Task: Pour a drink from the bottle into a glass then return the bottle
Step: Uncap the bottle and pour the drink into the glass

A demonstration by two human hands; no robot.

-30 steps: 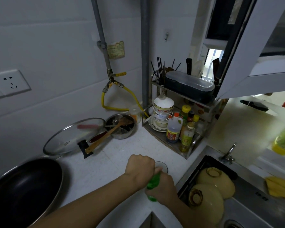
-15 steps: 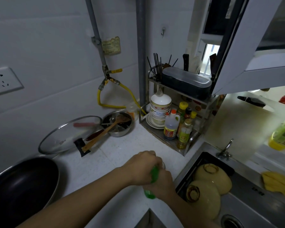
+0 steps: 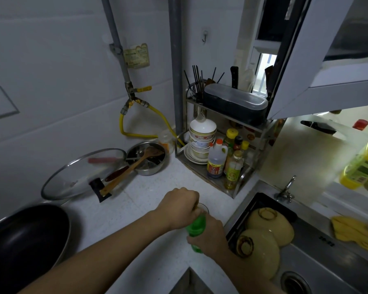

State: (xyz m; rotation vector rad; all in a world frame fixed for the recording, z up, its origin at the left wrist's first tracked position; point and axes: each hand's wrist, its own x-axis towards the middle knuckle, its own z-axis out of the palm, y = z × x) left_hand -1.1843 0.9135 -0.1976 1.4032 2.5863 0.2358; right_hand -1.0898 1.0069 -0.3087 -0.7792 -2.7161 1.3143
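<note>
Gripping the green bottle (image 3: 197,228) with my right hand (image 3: 208,236), left hand (image 3: 180,206) clamped round its top, glass (image 3: 203,207) rim peeking just behind on the counter (image 3: 149,194).

A two-tier metal rack (image 3: 240,183) is set in the counter's corner. Stacked bowls (image 3: 202,139) and condiment bottles (image 3: 225,164) are kept on its lower shelf, a dark lidded box (image 3: 235,106) and chopsticks (image 3: 197,81) on its upper. Left of the rack, a steel bowl (image 3: 148,159) with a wooden spatula (image 3: 134,166), a glass lid (image 3: 81,174) and a black wok (image 3: 23,240) are seen. Right of the rack, two upturned bowls (image 3: 263,236) are left in the sink (image 3: 319,262).
</note>
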